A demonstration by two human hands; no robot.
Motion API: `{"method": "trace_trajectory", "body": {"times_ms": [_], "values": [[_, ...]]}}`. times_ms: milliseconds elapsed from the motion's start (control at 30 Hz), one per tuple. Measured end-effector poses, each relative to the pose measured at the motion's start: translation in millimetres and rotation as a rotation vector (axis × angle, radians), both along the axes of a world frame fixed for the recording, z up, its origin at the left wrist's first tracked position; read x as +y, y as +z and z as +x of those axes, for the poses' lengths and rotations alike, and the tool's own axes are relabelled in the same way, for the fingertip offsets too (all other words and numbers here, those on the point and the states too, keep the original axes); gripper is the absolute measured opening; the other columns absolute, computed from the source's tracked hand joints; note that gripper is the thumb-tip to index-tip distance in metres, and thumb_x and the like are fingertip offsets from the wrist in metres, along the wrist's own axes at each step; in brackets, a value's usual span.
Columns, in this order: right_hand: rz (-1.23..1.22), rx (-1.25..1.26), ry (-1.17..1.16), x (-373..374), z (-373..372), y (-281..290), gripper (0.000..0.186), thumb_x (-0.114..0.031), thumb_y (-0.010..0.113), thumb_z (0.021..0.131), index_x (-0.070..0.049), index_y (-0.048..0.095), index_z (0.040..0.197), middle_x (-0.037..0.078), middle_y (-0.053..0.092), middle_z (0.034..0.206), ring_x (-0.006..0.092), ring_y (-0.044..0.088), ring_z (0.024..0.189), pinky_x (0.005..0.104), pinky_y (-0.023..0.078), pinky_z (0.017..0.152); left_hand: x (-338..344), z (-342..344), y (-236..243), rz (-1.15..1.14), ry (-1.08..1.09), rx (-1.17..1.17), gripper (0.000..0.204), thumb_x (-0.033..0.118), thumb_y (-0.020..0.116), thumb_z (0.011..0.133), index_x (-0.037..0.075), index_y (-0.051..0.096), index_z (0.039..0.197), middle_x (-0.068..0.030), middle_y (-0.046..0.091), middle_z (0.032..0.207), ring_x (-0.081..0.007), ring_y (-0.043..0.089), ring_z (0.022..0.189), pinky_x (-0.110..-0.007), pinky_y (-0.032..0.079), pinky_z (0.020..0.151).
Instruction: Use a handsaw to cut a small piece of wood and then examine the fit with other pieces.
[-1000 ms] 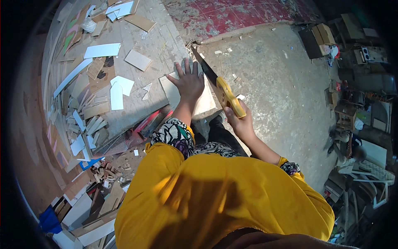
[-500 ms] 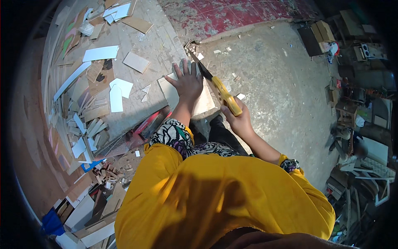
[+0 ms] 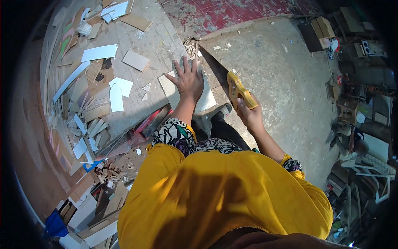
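Observation:
My left hand (image 3: pixel 190 83) lies flat with its fingers spread on a pale board (image 3: pixel 206 99) at the edge of a worktable (image 3: pixel 155 89). In my right hand (image 3: pixel 250 114) is a handsaw (image 3: pixel 239 90), gripped by its yellow handle. Its dark blade points away and to the left, past the right side of the board. A gap of floor shows between the blade and my left fingers. Whether the blade touches the board's far edge I cannot tell. Part of the board is hidden under my left hand.
White and brown offcuts (image 3: pixel 136 60) lie scattered over the table, with a heap of small wood strips (image 3: pixel 98 126) at left. Scraps and a blue bag (image 3: pixel 55 223) are at lower left. Furniture pieces and clutter (image 3: pixel 367 145) line the right side. My shoe (image 3: pixel 226 109) is beside the table.
My right hand has drawn the handsaw to the right and slightly toward me, baring more of the blade away from the board. My left hand stays pressed on the board.

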State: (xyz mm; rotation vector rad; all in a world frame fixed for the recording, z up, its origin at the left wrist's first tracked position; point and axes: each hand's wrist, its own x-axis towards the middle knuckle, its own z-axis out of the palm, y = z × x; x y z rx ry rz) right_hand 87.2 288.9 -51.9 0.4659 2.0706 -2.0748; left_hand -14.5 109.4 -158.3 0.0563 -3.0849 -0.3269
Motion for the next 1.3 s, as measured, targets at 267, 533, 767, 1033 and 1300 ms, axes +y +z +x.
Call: {"method": "trace_trajectory", "body": {"times_ms": [267,533,767,1033,1300], "values": [[-0.122,-0.053,0.065,-15.5,-1.3,18.4,0.017,-0.016,0.059,0.088,-0.003,0.05,0.095,-0.002,0.046,0.063,0.0061,0.042,0.049,0.0206,0.033,0.044,-2.8,-2.7,-14.9,-0.052,-0.024,0.065,0.048,0.037,0.043,0.089,0.021,0.039,0.134,-0.0073,0.02,0.147,-0.039,0.012,0.136,-0.076,0.004,0.091],[0.051,0.035,0.101,-41.9,-37.1,-7.0,0.015,-0.012,0.061,0.085,-0.001,0.052,0.088,-0.002,0.048,0.067,0.0073,0.043,0.061,0.0243,0.037,0.055,-0.3,-2.5,1.1,-0.095,-0.016,0.016,0.05,0.037,0.043,0.088,0.021,0.037,0.135,-0.0082,0.025,0.145,-0.0386,0.013,0.135,-0.075,0.01,0.093],[0.227,0.063,0.202,-41.6,-51.5,-29.2,0.024,-0.018,0.064,0.081,0.001,0.055,0.093,0.008,0.057,0.07,0.019,0.053,0.062,0.0318,0.045,0.062,0.3,2.5,-0.7,-0.114,-0.022,0.002,0.049,0.038,0.043,0.088,0.022,0.037,0.134,-0.0076,0.022,0.147,-0.0386,0.012,0.136,-0.075,0.01,0.093],[0.296,0.034,0.122,-8.3,-53.9,-58.6,0.023,-0.021,0.065,0.082,-0.001,0.056,0.09,0.004,0.055,0.066,0.0141,0.052,0.06,0.0304,0.043,0.057,-0.1,-5.6,3.2,-0.039,0.018,-0.098,0.05,0.037,0.042,0.088,0.024,0.036,0.136,-0.0051,0.019,0.149,-0.0339,0.008,0.138,-0.07,0.002,0.099],[0.368,-0.03,0.12,18.5,-41.1,-76.9,0.026,-0.022,0.067,0.079,-0.001,0.056,0.088,0.005,0.055,0.065,0.0156,0.052,0.06,0.0326,0.043,0.058,-25.1,-11.5,-22.3,0.291,0.066,0.009,0.085,0.029,0.062,0.074,0.015,0.015,0.143,-0.0161,0.012,0.149,-0.0382,0.009,0.137,-0.064,0.005,0.104]]}}
